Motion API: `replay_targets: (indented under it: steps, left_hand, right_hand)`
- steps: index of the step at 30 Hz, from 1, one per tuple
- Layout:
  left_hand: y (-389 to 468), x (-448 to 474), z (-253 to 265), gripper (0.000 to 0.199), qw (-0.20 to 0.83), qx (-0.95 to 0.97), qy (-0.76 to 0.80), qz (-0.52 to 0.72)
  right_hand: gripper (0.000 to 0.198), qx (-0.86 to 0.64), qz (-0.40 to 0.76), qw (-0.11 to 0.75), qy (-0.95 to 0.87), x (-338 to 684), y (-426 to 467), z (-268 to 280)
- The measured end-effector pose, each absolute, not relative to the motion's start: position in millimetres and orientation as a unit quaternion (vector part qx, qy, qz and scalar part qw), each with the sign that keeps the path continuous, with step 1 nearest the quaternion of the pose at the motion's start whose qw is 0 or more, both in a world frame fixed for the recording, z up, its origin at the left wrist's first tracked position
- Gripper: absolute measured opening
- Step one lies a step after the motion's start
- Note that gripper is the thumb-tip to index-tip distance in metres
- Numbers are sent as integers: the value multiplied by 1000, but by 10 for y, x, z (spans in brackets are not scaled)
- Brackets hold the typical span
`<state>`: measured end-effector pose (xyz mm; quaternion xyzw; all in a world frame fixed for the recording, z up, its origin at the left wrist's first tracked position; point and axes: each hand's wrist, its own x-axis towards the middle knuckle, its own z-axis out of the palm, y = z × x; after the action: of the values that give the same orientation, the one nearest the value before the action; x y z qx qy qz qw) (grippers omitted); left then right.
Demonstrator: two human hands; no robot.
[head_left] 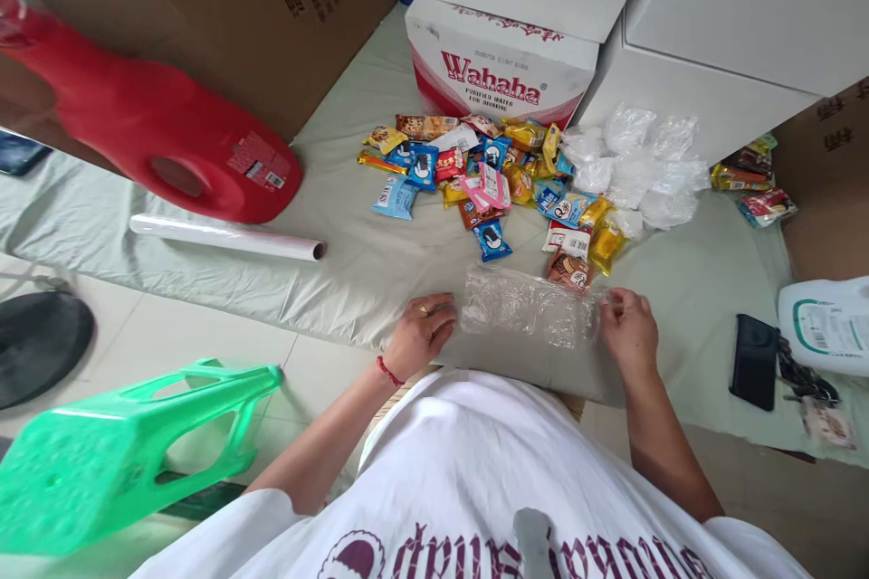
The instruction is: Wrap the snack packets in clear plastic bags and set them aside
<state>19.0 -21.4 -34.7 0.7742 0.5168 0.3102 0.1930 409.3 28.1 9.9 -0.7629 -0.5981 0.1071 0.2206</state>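
Note:
A crinkled sheet of clear plastic wrap (520, 308) lies spread low over the cloth in front of me. My right hand (630, 330) pinches its right end between thumb and fingers. At the left edge my left hand (422, 333) has its fingers curled closed on the see-through film; the exact grip is hard to see. Just beyond the sheet is a loose heap of small wrapped snacks (424, 167), with a brown snack packet (568, 271) nearest the film. Several crumpled clear plastic bundles (625, 176) are piled right of the snacks.
A white film roll (227, 237) and a red jug (163, 127) lie on the left. Behind the snacks stands a Wahaha carton (499, 63). A black phone (755, 362) and a white bottle (828, 326) are at right. A green stool (136, 452) lies tipped on the floor.

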Motion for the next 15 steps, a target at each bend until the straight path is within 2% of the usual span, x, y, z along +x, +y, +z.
replay_targets:
  steps: [3,5,7,10,13,15]
  left_hand:
    - [-225,273,-319,15,178,753,546,320]
    - [-229,331,-304,15,182,736,567,323]
    - [-223,377,-289,17,193,713,586,333]
    - [-207,400,-267,20,213,667,616,359]
    - [-231,362,-241,19,235,607,651,389]
    - [-283,322,-211,19,259,560,669,415]
  right_hand:
    - [29,-683,-8,298,-667,3876,214,254]
    - [19,-581,11,310,-753,3615,143,321]
    - [15,-460,71,260,-846,3306,63,301]
    - [24,-346,125,168,-914,2889,-8,104]
    - [19,-357,148,133,-913,2666,19,-142]
    - [19,-386,201,160,-886,2623,64,-234]
